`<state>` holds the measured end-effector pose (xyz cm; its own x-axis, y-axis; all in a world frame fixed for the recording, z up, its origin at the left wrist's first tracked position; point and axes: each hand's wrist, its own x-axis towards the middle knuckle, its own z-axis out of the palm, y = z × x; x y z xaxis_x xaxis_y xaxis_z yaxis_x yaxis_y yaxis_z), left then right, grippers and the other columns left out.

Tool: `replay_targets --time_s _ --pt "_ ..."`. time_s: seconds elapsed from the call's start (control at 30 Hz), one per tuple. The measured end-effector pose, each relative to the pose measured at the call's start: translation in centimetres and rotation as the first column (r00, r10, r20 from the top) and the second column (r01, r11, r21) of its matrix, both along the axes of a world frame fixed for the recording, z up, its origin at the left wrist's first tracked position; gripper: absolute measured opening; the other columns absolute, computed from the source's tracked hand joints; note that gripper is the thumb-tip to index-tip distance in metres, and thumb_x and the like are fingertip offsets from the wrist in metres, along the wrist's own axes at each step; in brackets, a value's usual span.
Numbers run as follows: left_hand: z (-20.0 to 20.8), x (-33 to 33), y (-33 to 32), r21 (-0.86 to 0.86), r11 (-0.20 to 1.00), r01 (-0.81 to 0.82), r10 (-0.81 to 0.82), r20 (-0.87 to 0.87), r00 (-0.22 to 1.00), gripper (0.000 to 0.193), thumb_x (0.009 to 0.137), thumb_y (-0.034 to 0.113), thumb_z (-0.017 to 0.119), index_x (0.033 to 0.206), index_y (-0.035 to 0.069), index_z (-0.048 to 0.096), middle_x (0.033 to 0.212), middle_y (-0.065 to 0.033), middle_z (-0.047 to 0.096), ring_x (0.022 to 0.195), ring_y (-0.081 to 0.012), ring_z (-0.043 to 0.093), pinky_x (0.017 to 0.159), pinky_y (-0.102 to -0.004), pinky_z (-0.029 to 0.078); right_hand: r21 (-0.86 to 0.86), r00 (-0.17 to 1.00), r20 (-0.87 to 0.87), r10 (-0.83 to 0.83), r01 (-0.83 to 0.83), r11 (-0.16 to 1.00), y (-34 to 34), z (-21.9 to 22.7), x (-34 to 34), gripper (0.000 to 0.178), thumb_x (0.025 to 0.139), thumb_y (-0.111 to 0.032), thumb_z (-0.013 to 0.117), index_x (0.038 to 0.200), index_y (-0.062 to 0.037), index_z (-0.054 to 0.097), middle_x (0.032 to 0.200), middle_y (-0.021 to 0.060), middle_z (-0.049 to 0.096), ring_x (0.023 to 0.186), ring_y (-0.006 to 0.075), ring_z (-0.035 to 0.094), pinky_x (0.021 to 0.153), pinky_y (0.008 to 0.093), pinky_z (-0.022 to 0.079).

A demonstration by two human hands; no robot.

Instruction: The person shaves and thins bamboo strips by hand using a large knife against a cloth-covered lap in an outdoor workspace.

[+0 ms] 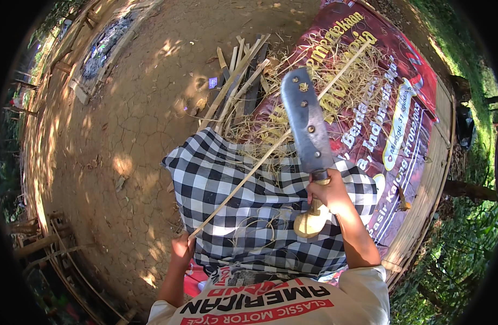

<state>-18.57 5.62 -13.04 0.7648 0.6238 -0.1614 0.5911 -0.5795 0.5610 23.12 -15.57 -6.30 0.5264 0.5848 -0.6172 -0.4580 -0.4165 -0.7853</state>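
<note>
My right hand (pixel 329 190) is closed round the wooden handle of a machete (pixel 307 122), its broad dark blade pointing away from me, with brass-coloured studs along it. In my left hand (pixel 182 248) is the near end of a long, thin bamboo strip (pixel 243 181). The strip slants up to the right, passing behind the blade and over the shavings. Across my lap lies a black-and-white checked cloth (pixel 227 168), with a few thin curls of shaving on it.
Pale shavings (pixel 346 81) lie heaped on a dark red printed banner (pixel 368 146) over a bamboo platform (pixel 422 211). Split wood pieces (pixel 238 81) are piled ahead. Cracked bare earth (pixel 124 124) stretches to the left, with a wood-edged ash bed (pixel 105 49) beyond.
</note>
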Motion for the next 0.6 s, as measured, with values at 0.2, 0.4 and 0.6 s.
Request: replay_targets --time_s 0.2,0.4,0.6 --pt "-0.2 -1.8 0.1 -0.065 0.997 -0.040 0.040 0.003 0.999 0.018 0.088 0.016 0.062 0.081 0.000 0.056 0.060 -0.0206 0.054 0.055 -0.0391 0.059 0.048 -0.0424 0.044 0.023 0.957 -0.266 0.116 -0.114 0.993 -0.7 0.3 -0.8 0.017 0.068 0.006 0.063 0.082 0.0034 0.053 0.063 0.0102 0.056 0.050 0.0196 0.059 0.048 0.0330 0.050" --pt "-1.2 -2.2 0.0 -0.006 1.000 -0.023 0.023 0.052 0.998 0.014 0.087 0.015 0.063 0.083 0.002 0.058 0.060 -0.0206 0.055 0.056 -0.0392 0.059 0.049 -0.0430 0.045 0.073 0.887 -0.462 0.016 0.020 0.997 -2.1 -0.7 -0.8 0.020 0.065 0.007 0.062 0.082 0.0027 0.053 0.062 0.0104 0.056 0.049 0.0210 0.058 0.047 0.0332 0.050" --pt "0.2 -1.4 -0.1 -0.012 1.000 -0.018 0.019 0.026 0.999 0.014 0.088 0.015 0.061 0.083 0.003 0.058 0.063 -0.0212 0.056 0.058 -0.0409 0.059 0.051 -0.0434 0.045 0.200 0.897 -0.441 0.031 0.065 0.978 -2.5 1.4 -1.6 0.019 0.065 0.008 0.062 0.083 0.0044 0.055 0.062 0.0105 0.057 0.052 0.0212 0.060 0.050 0.0342 0.052"
